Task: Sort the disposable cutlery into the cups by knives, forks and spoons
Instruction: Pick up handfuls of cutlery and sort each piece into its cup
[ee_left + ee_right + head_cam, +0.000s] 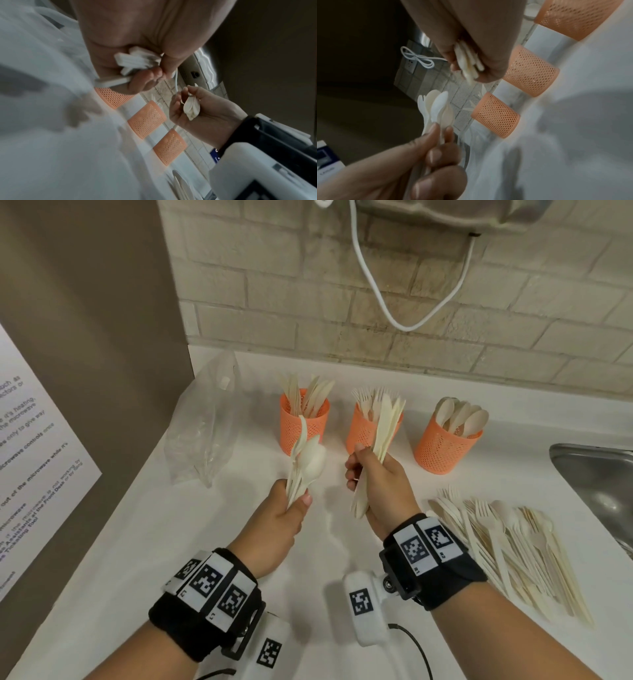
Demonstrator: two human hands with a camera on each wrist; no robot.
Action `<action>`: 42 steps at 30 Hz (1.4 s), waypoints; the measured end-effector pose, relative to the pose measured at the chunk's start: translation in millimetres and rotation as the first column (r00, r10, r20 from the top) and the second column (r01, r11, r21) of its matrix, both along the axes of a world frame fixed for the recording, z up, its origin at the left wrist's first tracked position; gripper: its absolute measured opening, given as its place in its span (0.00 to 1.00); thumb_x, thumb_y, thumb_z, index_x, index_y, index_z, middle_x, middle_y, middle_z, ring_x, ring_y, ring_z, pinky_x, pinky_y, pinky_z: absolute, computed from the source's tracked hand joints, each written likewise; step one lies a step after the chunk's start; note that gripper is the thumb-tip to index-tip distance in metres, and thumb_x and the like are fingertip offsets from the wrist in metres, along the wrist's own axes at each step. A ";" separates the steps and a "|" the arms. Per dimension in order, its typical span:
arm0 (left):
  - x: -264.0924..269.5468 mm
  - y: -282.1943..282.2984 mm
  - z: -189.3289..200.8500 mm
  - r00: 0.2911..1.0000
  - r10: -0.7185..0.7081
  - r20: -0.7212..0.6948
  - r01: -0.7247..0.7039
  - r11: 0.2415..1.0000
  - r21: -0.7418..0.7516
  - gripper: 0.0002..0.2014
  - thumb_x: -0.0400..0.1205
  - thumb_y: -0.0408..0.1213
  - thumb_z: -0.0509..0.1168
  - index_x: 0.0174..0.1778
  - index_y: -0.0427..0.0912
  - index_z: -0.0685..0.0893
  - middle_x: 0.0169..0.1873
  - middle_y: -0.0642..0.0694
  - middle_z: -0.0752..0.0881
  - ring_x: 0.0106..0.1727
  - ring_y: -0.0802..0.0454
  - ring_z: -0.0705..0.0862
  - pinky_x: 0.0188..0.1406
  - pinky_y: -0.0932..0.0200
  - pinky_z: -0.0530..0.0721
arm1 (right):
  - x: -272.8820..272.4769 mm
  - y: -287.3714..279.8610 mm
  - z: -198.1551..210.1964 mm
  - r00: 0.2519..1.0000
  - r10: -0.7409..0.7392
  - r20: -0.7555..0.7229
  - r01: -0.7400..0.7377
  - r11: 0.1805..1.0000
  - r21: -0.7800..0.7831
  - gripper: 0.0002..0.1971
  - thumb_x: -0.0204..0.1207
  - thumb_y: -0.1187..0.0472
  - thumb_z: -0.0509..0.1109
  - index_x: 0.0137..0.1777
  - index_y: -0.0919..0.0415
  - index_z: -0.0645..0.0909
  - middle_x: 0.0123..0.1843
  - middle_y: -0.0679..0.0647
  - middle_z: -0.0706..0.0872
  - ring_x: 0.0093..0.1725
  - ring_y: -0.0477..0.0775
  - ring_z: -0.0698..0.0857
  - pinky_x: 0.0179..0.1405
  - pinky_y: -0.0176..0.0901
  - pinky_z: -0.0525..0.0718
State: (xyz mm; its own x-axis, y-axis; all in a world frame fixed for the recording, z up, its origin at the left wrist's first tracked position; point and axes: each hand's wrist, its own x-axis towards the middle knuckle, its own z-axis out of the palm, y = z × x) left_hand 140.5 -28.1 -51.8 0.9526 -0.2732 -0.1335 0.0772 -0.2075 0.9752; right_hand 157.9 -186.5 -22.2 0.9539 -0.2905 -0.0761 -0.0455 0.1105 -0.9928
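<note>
**Both hands full of cutlery at the counter**

White counter (120, 559) runs under a pale brick wall (308, 268), with a white cord (407, 328) looping down from above and a steel sink (603, 474) at my right edge. Three orange mesh cups stand in a row near the wall. The left cup (303, 429) holds knives, the middle cup (361, 433) holds forks, and the right cup (445, 450) holds spoons.

My left hand (284, 522) is curled round the handles of a bunch of spoons (308, 463), thumb pressed on top; their bowls point up and away from me, in front of the left cup. At least one fork shows behind them in the right wrist view. My right hand (376, 484) is closed round a bunch of knives (385, 426), gripped near the middle, with the blades rising across the front of the middle cup and the handle ends sticking out below my palm. The two hands are near each other but apart, both raised above the counter.

To my right, between the cups and the sink, lies a loose pile of unsorted cutlery (507, 546) spread flat on the counter. A clear plastic bag (205, 426) slumps left of the cups, beside a brown wall panel carrying a printed notice (34, 460).
</note>
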 end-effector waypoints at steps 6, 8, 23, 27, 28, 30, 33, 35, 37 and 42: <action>8.8 15.0 1.4 0.993 0.110 -0.033 -0.112 0.992 -0.059 0.04 0.87 0.39 0.55 0.46 0.47 0.70 0.33 0.49 0.70 0.30 0.55 0.67 0.30 0.60 0.69 | 28.2 -2.2 18.4 0.995 0.012 0.101 0.027 0.926 -0.376 0.15 0.84 0.54 0.60 0.38 0.59 0.75 0.35 0.50 0.76 0.38 0.48 0.77 0.42 0.45 0.76; 11.1 19.7 1.8 0.988 0.142 -0.054 -0.146 0.986 -0.079 0.05 0.87 0.38 0.55 0.45 0.47 0.70 0.32 0.49 0.70 0.30 0.56 0.67 0.29 0.61 0.69 | 44.3 0.0 29.7 0.989 0.066 0.132 -0.015 0.934 -0.358 0.13 0.84 0.55 0.62 0.40 0.60 0.77 0.30 0.48 0.79 0.30 0.43 0.81 0.34 0.42 0.82; 22.1 34.4 4.3 0.976 0.198 -0.091 -0.208 0.972 -0.109 0.06 0.86 0.40 0.56 0.50 0.40 0.72 0.32 0.50 0.71 0.27 0.58 0.67 0.26 0.66 0.68 | 158.6 24.0 27.7 0.991 0.028 -0.133 -0.126 0.556 -0.821 0.35 0.67 0.40 0.76 0.68 0.62 0.74 0.66 0.59 0.77 0.56 0.58 0.82 0.50 0.44 0.79; 23.5 31.7 -1.3 0.971 0.213 -0.113 -0.228 0.963 -0.142 0.08 0.86 0.40 0.57 0.43 0.42 0.71 0.30 0.50 0.70 0.27 0.58 0.67 0.26 0.64 0.67 | 131.4 23.2 22.3 0.997 -0.001 0.076 0.055 0.696 -0.716 0.31 0.69 0.44 0.76 0.65 0.59 0.70 0.59 0.54 0.73 0.48 0.52 0.77 0.44 0.41 0.72; 23.8 30.3 -3.1 0.970 0.214 -0.119 -0.230 0.962 -0.147 0.08 0.86 0.41 0.58 0.43 0.42 0.72 0.30 0.50 0.70 0.27 0.58 0.67 0.26 0.65 0.67 | 122.2 23.9 18.6 0.995 0.045 0.089 0.028 0.726 -0.687 0.26 0.71 0.44 0.74 0.62 0.58 0.72 0.54 0.53 0.75 0.46 0.51 0.77 0.43 0.41 0.71; 22.4 26.3 -4.6 0.970 0.199 -0.142 -0.222 0.961 -0.164 0.08 0.85 0.42 0.58 0.44 0.42 0.72 0.30 0.49 0.70 0.26 0.58 0.67 0.25 0.65 0.66 | 99.3 26.9 12.2 0.984 0.143 0.105 -0.055 0.809 -0.586 0.18 0.75 0.47 0.72 0.55 0.57 0.74 0.44 0.51 0.76 0.41 0.49 0.76 0.39 0.36 0.72; 16.3 18.9 -0.8 0.967 0.165 -0.193 -0.207 0.952 -0.225 0.10 0.85 0.44 0.57 0.49 0.39 0.75 0.28 0.50 0.69 0.24 0.59 0.65 0.23 0.64 0.62 | 63.1 30.8 5.6 0.969 0.247 0.027 -0.215 0.887 -0.409 0.14 0.78 0.49 0.69 0.55 0.58 0.76 0.43 0.48 0.77 0.43 0.45 0.77 0.40 0.26 0.73; 11.0 15.2 3.1 0.970 0.114 -0.212 -0.168 0.951 -0.258 0.13 0.85 0.47 0.57 0.48 0.40 0.77 0.25 0.51 0.68 0.22 0.59 0.64 0.20 0.65 0.62 | 43.2 31.5 0.3 0.928 0.368 -0.062 -0.371 0.892 -0.258 0.24 0.75 0.43 0.70 0.65 0.55 0.73 0.53 0.48 0.81 0.53 0.47 0.82 0.52 0.33 0.78; 5.0 10.3 6.3 0.978 0.001 -0.209 -0.053 0.968 -0.244 0.11 0.84 0.47 0.59 0.44 0.43 0.75 0.24 0.52 0.66 0.22 0.58 0.62 0.20 0.63 0.59 | 30.6 29.8 -6.9 0.872 0.482 -0.082 -0.489 0.859 -0.152 0.37 0.67 0.42 0.75 0.75 0.51 0.66 0.63 0.49 0.82 0.63 0.50 0.82 0.61 0.43 0.81; -5.4 -6.6 -0.1 0.975 -0.112 -0.191 0.093 0.990 -0.105 0.09 0.83 0.39 0.63 0.39 0.43 0.72 0.20 0.51 0.68 0.21 0.54 0.66 0.23 0.56 0.66 | 7.8 27.5 -1.2 0.873 0.487 0.039 -0.488 0.871 0.051 0.23 0.71 0.71 0.75 0.62 0.58 0.71 0.41 0.55 0.89 0.45 0.59 0.90 0.46 0.53 0.87</action>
